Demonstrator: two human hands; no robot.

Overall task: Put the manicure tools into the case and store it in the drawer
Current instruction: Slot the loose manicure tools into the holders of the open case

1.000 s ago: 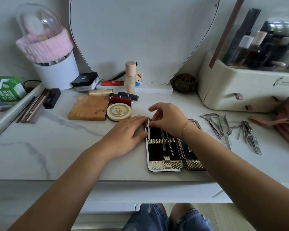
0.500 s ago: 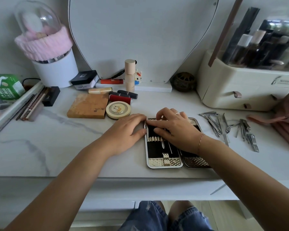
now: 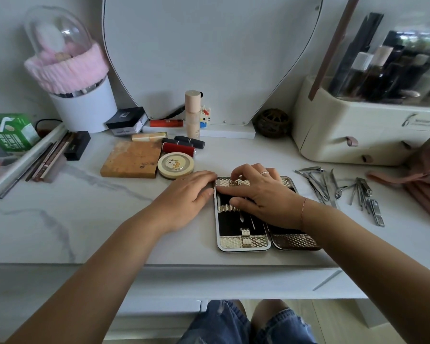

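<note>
The case (image 3: pixel 243 241) lay open flat on the counter (image 3: pixel 109 219), close to the near edge, its two gold-patterned halves side by side. And both hands were right on it! The left hand (image 3: pixel 191 194) rested palm down on the counter with its fingers straight and together, the tips touching the left rim of the case, steadying it. The right hand (image 3: pixel 263 194) arched over the far end of the left half with its fingers curled: the index fingertip sat on the small gold tab at the top, and the thumb lay against the ribbed gold band across the black lining. Whether anything was pinched under that palm, I could not tell. Below the thumb, two slim metal tools (image 3: pixel 242 217) lay in the black lining, pointing toward the near end.

Over to the right, plenty was not yet packed. The loose manicure tools (image 3: pixel 318 187) were fanned out on the counter just beside the case, and a nail clipper (image 3: pixel 376 214) lay at the outer end of the spread. Past them sat a pink bag (image 3: pixel 427 184), and behind them a cream organizer (image 3: pixel 353 135) with small pull tabs on its front. To the left of the hands, a round compact (image 3: pixel 175 163) sat beside a brown square palette (image 3: pixel 132 158).
</note>
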